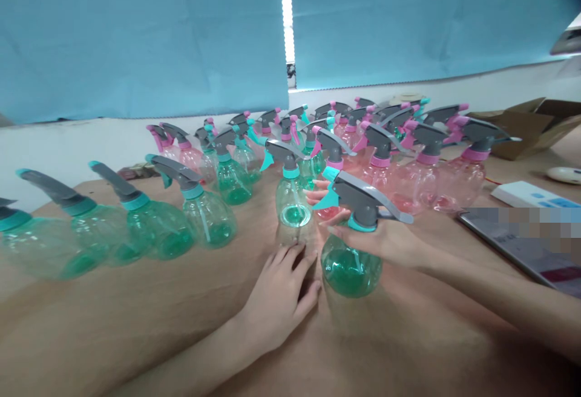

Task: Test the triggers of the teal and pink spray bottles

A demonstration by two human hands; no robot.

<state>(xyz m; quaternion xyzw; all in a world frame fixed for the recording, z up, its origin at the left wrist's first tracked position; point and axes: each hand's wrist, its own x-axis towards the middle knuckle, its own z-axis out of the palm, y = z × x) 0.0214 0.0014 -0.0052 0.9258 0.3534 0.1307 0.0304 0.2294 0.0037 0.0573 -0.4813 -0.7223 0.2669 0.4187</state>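
Note:
My right hand (385, 241) grips the neck of a green spray bottle (350, 270) with a grey head and teal trigger, standing on the brown table (136, 324). Its fingers reach round the trigger. My left hand (279, 297) lies flat on the table just left of that bottle, fingers spread, its fingertips near the base of another green spray bottle (293, 206). It holds nothing.
Several green spray bottles (158, 227) stand in a row to the left, several pink ones (426, 173) at the back right. A cardboard box (531, 124), a white pack (531, 194) and a flat sheet (526, 239) lie at the right. A blue curtain hangs behind.

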